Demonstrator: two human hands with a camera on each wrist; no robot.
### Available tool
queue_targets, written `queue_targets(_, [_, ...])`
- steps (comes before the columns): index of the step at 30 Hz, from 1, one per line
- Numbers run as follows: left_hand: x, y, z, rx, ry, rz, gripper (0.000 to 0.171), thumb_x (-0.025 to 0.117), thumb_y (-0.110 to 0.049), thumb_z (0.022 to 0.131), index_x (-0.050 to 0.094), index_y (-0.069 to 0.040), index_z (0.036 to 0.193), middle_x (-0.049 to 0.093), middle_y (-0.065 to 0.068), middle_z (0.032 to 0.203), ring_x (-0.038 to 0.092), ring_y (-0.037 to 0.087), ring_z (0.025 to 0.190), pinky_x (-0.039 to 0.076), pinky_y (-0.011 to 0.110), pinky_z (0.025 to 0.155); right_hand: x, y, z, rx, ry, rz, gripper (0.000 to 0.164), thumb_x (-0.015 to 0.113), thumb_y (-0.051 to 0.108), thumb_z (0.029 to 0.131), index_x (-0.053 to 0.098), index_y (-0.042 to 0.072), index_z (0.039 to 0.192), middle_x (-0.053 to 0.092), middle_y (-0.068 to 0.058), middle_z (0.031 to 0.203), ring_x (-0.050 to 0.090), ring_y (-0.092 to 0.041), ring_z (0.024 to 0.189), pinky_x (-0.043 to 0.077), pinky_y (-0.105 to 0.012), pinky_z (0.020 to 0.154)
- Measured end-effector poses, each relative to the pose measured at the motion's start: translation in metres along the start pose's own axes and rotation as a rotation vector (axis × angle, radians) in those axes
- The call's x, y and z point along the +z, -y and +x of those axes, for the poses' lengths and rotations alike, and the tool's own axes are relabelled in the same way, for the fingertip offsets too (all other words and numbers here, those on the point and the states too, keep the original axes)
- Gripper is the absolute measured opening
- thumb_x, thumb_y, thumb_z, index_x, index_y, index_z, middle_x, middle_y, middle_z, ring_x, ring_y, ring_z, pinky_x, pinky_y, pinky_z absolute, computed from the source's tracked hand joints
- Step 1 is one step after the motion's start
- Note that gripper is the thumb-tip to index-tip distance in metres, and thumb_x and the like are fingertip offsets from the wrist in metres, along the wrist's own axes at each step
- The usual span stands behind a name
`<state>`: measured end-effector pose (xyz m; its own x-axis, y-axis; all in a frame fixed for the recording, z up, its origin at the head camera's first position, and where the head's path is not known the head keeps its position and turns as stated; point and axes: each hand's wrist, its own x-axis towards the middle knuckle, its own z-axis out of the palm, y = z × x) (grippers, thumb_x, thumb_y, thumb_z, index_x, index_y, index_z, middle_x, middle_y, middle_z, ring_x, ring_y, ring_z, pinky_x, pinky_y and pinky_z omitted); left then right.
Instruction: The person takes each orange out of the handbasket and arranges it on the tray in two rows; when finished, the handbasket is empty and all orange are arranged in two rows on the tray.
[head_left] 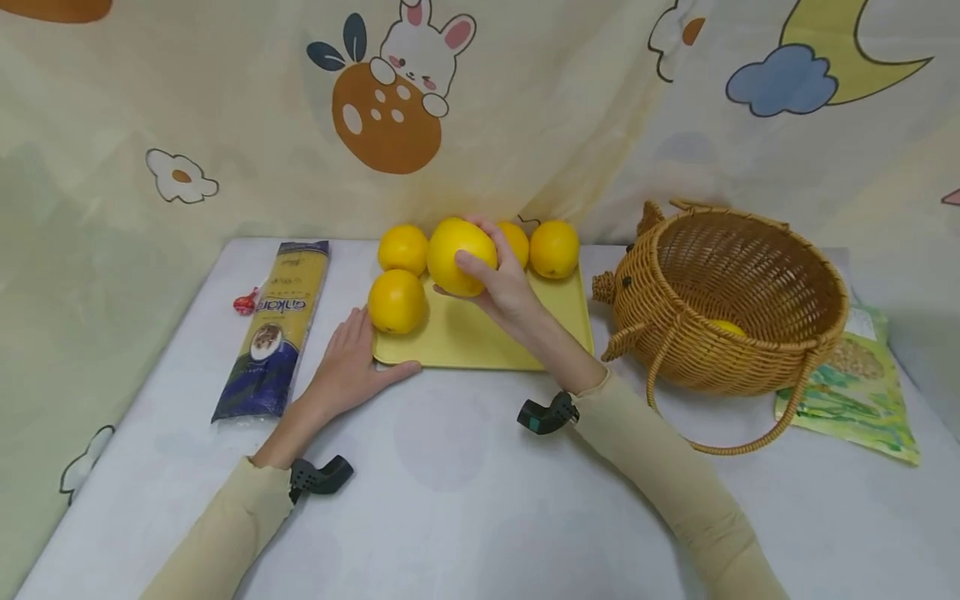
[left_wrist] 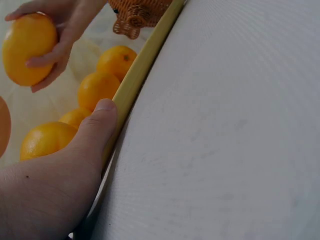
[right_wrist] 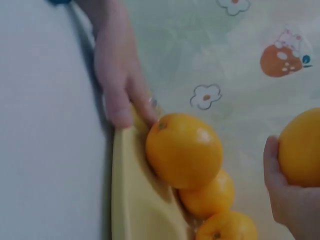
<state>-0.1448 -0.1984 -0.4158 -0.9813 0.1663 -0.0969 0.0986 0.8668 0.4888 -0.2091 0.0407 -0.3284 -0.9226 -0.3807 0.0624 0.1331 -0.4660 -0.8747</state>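
My right hand [head_left: 504, 279] grips an orange [head_left: 459, 257], fingers behind it and thumb across its near side. In the left wrist view this orange [left_wrist: 29, 50] is held up off the yellow tray. Several more oranges are on the tray [head_left: 487, 337]: one orange [head_left: 397, 302] at the left, others along the back, one partly hidden behind my right hand. My left hand [head_left: 351, 367] rests at the tray's front left corner, its fingers straight along the left side and the thumb [left_wrist: 102, 117] at the front rim.
Right of the tray stands a pig-shaped wicker basket [head_left: 637, 308], a yellow fruit [head_left: 727, 327] inside and its handle hanging forward. A green packet [head_left: 862, 383] lies partly under it. At the left lie a pasta packet [head_left: 273, 329] and a small red-wrapped candy [head_left: 245, 302]. A patterned cloth hangs behind.
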Motion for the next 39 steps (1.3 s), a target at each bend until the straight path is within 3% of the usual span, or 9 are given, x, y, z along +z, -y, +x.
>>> queue_targets(3, [0.001, 0.0, 0.001, 0.008, 0.002, 0.008, 0.119, 0.058, -0.073, 0.079, -0.01, -0.013, 0.156, -0.004, 0.017, 0.164, -0.002, 0.038, 0.152, 0.002, 0.056, 0.123, -0.003, -0.007, 0.004, -0.036, -0.074, -0.348, 0.068, 0.073, 0.015, 0.083, 0.038, 0.025, 0.14, 0.041, -0.003, 0.138, 0.05, -0.025, 0.114, 0.055, -0.036, 0.089])
queue_targets(6, [0.001, -0.001, 0.002, 0.008, 0.003, 0.018, 0.119, 0.058, -0.074, 0.079, -0.009, -0.013, 0.156, -0.004, 0.017, 0.164, -0.001, 0.039, 0.152, 0.002, 0.057, 0.123, -0.007, -0.014, 0.006, -0.055, -0.131, -0.68, 0.08, 0.079, 0.025, 0.08, 0.034, 0.028, 0.146, 0.038, -0.002, 0.147, 0.05, -0.023, 0.118, 0.049, -0.039, 0.1])
queue_targets(9, [0.001, 0.0, 0.002, 0.01, -0.003, 0.021, 0.118, 0.058, -0.074, 0.079, -0.007, -0.012, 0.156, -0.002, 0.018, 0.164, 0.0, 0.039, 0.151, 0.003, 0.057, 0.123, -0.012, -0.023, 0.008, -0.082, -0.142, -0.828, 0.088, 0.082, 0.031, 0.075, 0.032, 0.025, 0.147, 0.035, -0.004, 0.149, 0.048, -0.024, 0.122, 0.044, -0.044, 0.106])
queue_targets(14, [0.001, 0.002, 0.0, 0.011, -0.012, 0.025, 0.118, 0.058, -0.073, 0.079, -0.007, -0.012, 0.156, -0.001, 0.019, 0.164, 0.001, 0.04, 0.151, 0.004, 0.057, 0.123, -0.011, -0.037, 0.008, -0.087, -0.158, -0.926, 0.086, 0.084, 0.034, 0.072, 0.036, 0.021, 0.143, 0.034, -0.009, 0.146, 0.042, -0.025, 0.125, 0.038, -0.046, 0.11])
queue_targets(23, [0.003, 0.002, 0.001, 0.02, -0.028, 0.029, 0.117, 0.057, -0.074, 0.08, -0.006, -0.012, 0.157, 0.001, 0.019, 0.164, 0.003, 0.04, 0.151, 0.005, 0.058, 0.123, -0.009, -0.048, 0.006, 0.01, -0.135, -1.001, 0.088, 0.084, 0.04, 0.071, 0.035, 0.023, 0.143, 0.032, -0.016, 0.138, 0.046, -0.029, 0.117, 0.043, -0.048, 0.104])
queue_targets(39, [0.001, 0.0, -0.001, 0.027, -0.029, 0.028, 0.116, 0.059, -0.072, 0.081, -0.005, -0.011, 0.157, 0.002, 0.02, 0.164, 0.002, 0.041, 0.151, 0.005, 0.058, 0.122, -0.009, -0.055, 0.008, 0.058, -0.173, -0.998, 0.09, 0.083, 0.04, 0.073, 0.033, 0.021, 0.145, 0.025, -0.017, 0.141, 0.043, -0.033, 0.122, 0.041, -0.049, 0.108])
